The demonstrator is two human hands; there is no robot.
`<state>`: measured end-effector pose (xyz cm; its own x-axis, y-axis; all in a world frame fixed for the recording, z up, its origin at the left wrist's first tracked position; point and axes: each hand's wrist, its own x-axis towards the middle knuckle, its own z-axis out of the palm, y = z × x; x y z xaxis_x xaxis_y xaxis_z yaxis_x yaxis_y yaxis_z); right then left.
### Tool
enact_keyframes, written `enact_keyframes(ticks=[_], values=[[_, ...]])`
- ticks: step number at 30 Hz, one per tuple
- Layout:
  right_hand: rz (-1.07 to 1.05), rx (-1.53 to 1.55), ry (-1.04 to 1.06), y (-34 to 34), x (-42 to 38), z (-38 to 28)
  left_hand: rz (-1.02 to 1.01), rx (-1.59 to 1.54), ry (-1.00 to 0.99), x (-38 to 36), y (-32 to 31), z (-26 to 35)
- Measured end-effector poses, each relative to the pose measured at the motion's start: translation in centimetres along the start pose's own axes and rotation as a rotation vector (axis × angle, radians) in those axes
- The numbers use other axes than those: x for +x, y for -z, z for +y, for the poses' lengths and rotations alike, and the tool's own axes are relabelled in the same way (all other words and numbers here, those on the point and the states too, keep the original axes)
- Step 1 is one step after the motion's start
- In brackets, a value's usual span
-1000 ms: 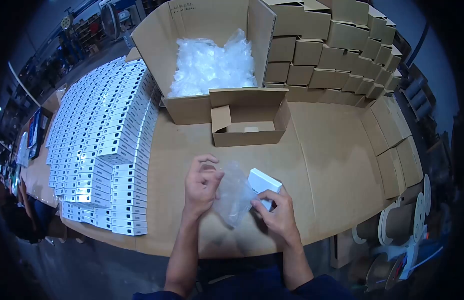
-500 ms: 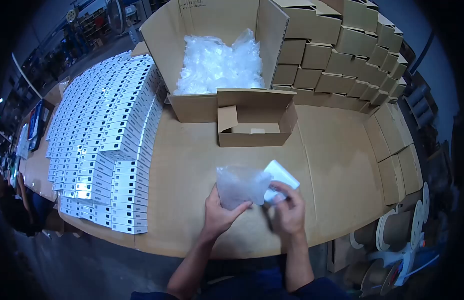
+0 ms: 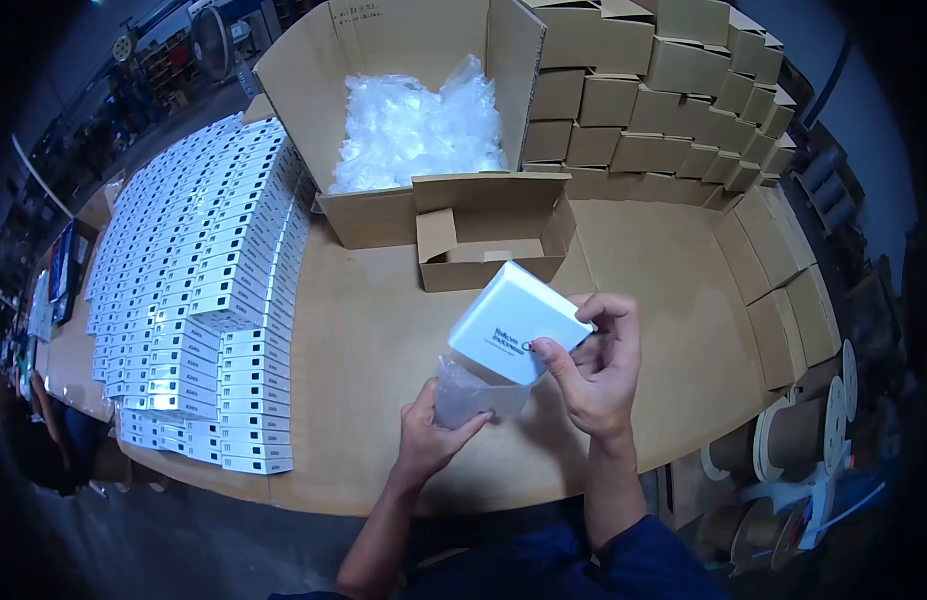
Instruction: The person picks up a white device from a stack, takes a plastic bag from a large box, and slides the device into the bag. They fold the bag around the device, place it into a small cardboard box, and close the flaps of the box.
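- Our right hand [image 3: 595, 372] pinches 1 white box [image 3: 516, 322] tilted, corner-down, above the tabletop [image 3: 383, 330].
- Our left hand [image 3: 431, 432] grips a clear plastic bag [image 3: 473, 393], mouth up, beneath the box.
- Step: bagging, barely begun; next, we judge, the mouth must spread for the corner.

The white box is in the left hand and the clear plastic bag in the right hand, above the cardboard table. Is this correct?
Not quite: the hands are swapped. In the head view the right hand holds the white box and the left hand holds the clear plastic bag. Both are above the cardboard table, as you say.
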<state>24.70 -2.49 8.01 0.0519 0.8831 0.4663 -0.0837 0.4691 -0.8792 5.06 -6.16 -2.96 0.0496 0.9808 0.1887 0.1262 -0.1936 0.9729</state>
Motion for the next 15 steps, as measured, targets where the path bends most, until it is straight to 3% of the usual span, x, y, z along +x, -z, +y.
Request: enact_keyframes(ticks=[10, 11, 14, 15], values=[[-0.205, -0.198, 0.128, 1.0, 2.0, -0.4, -0.022, 0.080, -0.026, 0.1, 0.3, 0.1], [-0.151, -0.164, 0.121, 0.6, 2.1, -0.9, -0.022, 0.094, -0.027, 0.2, 0.3, 0.1], [-0.303, -0.328, 0.246, 1.5, 3.6, -1.4, -0.022, 0.133, -0.031, 0.1, 0.5, 0.0], [-0.273, -0.341, 0.150, 0.8, 3.6, -2.2, -0.021, 0.138, -0.032, 0.1, 0.5, 0.0]])
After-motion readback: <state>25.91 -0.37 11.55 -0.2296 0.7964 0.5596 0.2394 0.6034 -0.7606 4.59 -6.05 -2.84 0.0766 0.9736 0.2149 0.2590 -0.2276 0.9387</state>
